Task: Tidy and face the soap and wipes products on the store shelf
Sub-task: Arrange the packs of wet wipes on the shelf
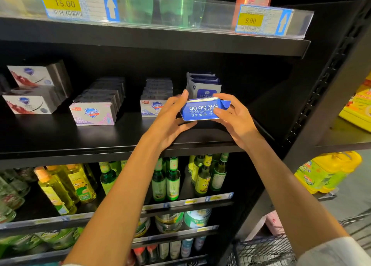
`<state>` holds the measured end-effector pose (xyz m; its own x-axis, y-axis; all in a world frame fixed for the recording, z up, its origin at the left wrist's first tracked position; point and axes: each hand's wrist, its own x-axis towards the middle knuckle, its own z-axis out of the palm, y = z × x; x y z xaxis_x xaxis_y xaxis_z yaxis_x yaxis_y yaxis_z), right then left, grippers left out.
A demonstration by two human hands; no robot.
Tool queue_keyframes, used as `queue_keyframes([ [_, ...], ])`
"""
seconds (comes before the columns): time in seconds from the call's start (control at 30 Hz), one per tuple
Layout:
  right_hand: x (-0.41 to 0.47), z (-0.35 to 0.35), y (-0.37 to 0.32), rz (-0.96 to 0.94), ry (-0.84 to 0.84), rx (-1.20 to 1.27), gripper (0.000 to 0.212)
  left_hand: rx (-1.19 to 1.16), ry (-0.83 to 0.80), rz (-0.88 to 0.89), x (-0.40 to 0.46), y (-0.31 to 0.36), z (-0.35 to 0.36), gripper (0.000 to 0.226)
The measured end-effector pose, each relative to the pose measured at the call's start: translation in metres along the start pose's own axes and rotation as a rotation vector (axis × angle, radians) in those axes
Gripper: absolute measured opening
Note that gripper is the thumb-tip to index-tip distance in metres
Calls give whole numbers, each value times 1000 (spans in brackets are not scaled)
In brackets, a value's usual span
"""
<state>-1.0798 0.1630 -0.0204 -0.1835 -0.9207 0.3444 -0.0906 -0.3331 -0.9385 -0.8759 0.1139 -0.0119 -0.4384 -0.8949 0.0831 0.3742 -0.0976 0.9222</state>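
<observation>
Two hands on one blue wipes pack (202,110), just above the front of the black shelf (80,137).

Left hand (170,119) has its fingers curled round the pack's left end, right hand (234,117) pinches the right end, where a flap sticks up. Right behind it sits a row of the same wipes (203,84). Soap boxes (93,112) are lined up in rows to the left, and more soap (30,88) is stacked at the far left.
</observation>
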Motion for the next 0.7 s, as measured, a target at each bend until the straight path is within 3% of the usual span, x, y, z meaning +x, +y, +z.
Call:
queue_keyframes([
  [0.3, 0, -1, 0, -20, -46, 31, 54, -79, 49, -65, 0, 2, -7, 46],
  [0.53, 4, 0, 0, 33, -55, 25, 62, -46, 80, 12, 0, 2, -5, 49],
  [0.7, 8, 6, -4, 73, 35, 36, 59, -27, 66, 53, 0, 3, -4, 51],
])
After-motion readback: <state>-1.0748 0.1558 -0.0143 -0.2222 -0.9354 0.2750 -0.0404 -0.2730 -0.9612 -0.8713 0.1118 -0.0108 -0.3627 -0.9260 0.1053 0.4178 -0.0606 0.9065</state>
